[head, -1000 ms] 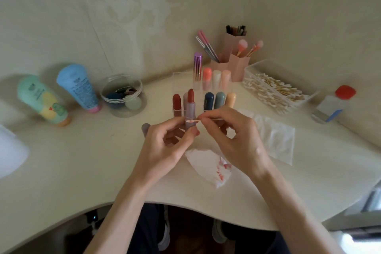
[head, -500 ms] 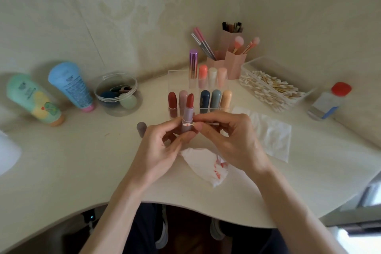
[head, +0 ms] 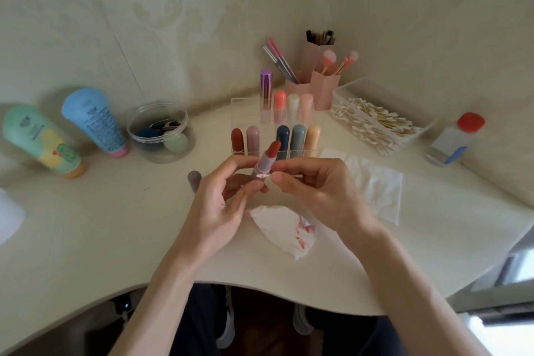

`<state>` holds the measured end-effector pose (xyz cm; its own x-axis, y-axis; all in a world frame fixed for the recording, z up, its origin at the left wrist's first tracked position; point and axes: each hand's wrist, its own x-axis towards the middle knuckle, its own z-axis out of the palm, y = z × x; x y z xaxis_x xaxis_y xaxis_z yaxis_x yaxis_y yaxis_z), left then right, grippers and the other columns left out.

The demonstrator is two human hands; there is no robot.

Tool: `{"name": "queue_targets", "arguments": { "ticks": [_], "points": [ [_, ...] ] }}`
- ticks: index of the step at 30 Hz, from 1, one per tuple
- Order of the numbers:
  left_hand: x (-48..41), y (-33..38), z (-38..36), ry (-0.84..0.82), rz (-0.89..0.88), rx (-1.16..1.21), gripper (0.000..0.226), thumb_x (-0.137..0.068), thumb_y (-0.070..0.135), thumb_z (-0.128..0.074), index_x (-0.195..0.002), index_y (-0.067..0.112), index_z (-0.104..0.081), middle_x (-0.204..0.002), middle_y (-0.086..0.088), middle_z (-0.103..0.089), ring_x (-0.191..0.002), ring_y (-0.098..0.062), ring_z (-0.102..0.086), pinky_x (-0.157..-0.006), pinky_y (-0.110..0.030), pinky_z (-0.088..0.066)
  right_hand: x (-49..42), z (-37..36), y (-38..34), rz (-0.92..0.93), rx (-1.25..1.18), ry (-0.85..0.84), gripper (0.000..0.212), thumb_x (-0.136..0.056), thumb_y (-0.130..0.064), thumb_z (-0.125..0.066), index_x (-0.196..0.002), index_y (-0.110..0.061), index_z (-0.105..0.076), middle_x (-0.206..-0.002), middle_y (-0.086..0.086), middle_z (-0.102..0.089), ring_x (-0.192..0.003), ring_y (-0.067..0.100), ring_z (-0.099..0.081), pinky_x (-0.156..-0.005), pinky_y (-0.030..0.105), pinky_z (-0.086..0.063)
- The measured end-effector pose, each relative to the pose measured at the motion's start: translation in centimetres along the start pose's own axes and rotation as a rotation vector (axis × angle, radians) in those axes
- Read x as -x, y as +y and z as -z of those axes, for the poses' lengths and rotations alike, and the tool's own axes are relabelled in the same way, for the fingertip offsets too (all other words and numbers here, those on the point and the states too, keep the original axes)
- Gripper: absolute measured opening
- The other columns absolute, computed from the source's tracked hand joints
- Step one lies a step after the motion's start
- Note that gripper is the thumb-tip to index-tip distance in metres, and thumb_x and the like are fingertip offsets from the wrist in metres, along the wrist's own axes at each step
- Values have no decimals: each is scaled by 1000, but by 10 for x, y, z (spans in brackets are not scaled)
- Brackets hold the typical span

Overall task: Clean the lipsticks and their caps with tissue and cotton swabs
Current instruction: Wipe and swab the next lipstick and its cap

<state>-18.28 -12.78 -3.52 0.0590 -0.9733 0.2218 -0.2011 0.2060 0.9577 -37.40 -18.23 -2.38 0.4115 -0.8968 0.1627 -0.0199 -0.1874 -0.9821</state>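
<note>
the mauve cap (head: 194, 179) lies on the desk (head: 115, 211) just left of your hands, i think put aside so that the tube is free for cleaning. your left hand (head: 219, 205) pinches the low part of the lipstick (head: 263, 166) between the thumb and the fingertips, which leaves the upper tube bare for the swab. the lipstick is in the air above the desk, in front of the clear organizer (head: 245, 113). its long axis leans up and a little to the right, and the red end points away from you. the cotton swab (head: 263, 176) lies almost level, across this axis, with its tip touching the tube. your right hand (head: 318, 193) pinches the stick with thumb and forefinger, the other fingers curled. the stained tissue (head: 289, 234) lies under your hands.
</note>
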Motion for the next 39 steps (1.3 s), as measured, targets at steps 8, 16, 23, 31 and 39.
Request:
{"name": "queue_targets", "arguments": {
  "ticks": [8, 16, 23, 31, 39],
  "points": [
    [0, 0, 0, -13, -10, -1, 25, -101, 17, -61, -125, 22, -69, -103, -3, -78, -102, -21, -75, -86, -27, -57, 2, 0, -1, -39, -27, 20, 14, -93, -13, -78, -103, -20, -84, -95, 2, -82, -91, 20, -78, -89, 40, -60],
    [0, 1, -2, 33, -25, 28, 32, -94, -3, -68, -119, 17, -72, -108, 5, -79, -101, -15, -76, -92, -25, -57, 2, -2, 2, -16, -2, 20, 11, -94, -17, -77, -102, -19, -85, -93, 2, -82, -91, 30, -77, -89, 51, -59],
    [2, 3, 0, -52, -44, -26, 38, -105, 5, -55, -136, 25, -64, -119, -1, -75, -118, -14, -69, -103, -21, -50, 3, -2, 3, 6, -5, 23, 16, -95, -17, -76, -109, -15, -83, -98, 3, -82, -96, 37, -76, -91, 61, -58],
    [1, 1, -2, -9, 4, 102, 38, -96, -5, -65, -124, 19, -55, -117, 0, -78, -104, -22, -75, -92, -33, -59, 3, -5, 2, 37, -14, 0, 16, -97, -10, -73, -110, -13, -82, -99, -1, -82, -93, 21, -79, -85, 36, -63],
    [1, 3, -1, -46, -20, 100, 23, -101, -3, -57, -121, 9, -58, -109, 4, -77, -90, -15, -76, -74, -20, -54, 3, -3, 3, 65, -12, 16, 14, -96, -8, -73, -107, -6, -82, -96, 2, -82, -91, 18, -79, -79, 25, -60]
  ]
}}
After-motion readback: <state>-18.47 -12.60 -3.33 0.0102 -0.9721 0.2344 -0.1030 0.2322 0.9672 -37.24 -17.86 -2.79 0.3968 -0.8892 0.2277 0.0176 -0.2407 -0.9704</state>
